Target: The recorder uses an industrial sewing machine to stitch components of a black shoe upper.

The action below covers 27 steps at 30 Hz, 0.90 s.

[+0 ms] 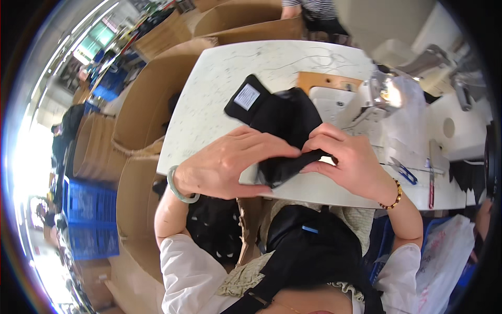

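Observation:
A black fabric piece with a white label on its far left flap lies on the white table, its near edge lifted and folded. My right hand pinches that near edge between thumb and fingers. On the left side of the same edge, my left hand is closed round the cloth, fingers on top and thumb lower down. Just beyond the cloth, to the right, stands the sewing machine with its lamp lit.
Blue thread snips and a slim red-handled tool rest on the right of the white table. Loose threads lie at its far side. Large cardboard boxes crowd the left, near blue crates. Another person is beyond the table.

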### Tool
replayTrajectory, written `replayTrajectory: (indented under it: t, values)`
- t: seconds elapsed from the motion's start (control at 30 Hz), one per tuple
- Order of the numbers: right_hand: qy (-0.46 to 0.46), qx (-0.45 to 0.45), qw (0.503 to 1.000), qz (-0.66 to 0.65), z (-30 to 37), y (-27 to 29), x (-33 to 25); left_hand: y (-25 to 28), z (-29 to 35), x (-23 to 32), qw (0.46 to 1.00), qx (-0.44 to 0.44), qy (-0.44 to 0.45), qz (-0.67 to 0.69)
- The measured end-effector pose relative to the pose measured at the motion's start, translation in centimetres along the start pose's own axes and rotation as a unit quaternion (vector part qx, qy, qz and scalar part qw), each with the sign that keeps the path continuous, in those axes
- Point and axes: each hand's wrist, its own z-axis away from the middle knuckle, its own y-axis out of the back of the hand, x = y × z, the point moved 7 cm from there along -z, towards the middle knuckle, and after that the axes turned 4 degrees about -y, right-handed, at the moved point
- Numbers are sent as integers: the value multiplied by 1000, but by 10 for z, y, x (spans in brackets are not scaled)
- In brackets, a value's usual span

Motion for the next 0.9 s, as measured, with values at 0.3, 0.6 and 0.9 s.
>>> replayTrajectory:
  t: [0.3,0.6,0.9]
  values:
    - [77,-37,993,83,29,39,15,-32,-56,-18,991,-102,-68,58]
    - [122,-39,990,64,18,22,18,-24,-24,-41,987,45,21,150]
    - [30,-91,993,73,9,22,20,-33,-12,-54,962,195,135,133]
